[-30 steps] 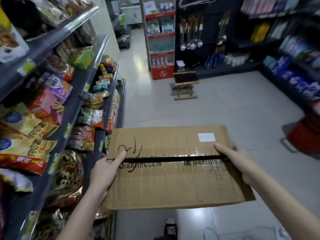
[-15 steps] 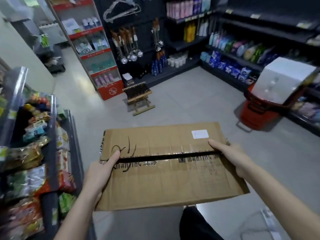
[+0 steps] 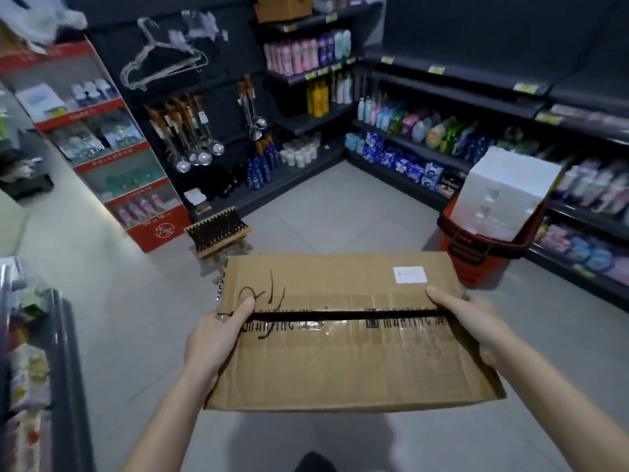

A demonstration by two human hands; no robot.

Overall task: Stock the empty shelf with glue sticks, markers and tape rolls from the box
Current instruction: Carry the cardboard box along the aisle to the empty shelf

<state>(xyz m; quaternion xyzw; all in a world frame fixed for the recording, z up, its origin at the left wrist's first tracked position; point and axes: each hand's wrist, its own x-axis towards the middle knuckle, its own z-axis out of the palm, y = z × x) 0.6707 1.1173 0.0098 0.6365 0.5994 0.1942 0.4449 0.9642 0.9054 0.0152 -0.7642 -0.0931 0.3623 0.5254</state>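
The head camera looks down at a brown cardboard box held flat in the air over the grey tile floor, in the low middle of the picture. The left hand holds the box's edge at 9 o'clock, with its thumb lying on top by some black scribbles. The right hand holds the edge at 3 o'clock, thumb on top too. The other fingers of both hands go under the box and are hidden. The two top flaps are down, with a thin dark gap between them, so the inside is hidden. A small white label sits on the far flap, toward 1 o'clock. At 2 o'clock from the box a red basket stands on the floor with a big white box tilted in it. At 11 o'clock is a small wooden stool, and just behind it a red display stand. Shiny ladles and wire hangers hang on the dark wall at 11 o'clock. Dark bare shelves run along the top at 1 o'clock, with bright packs on the shelf under them. A snack rack is at 9 o'clock, blurry. A dark shoe tip shows at 6 o'clock.
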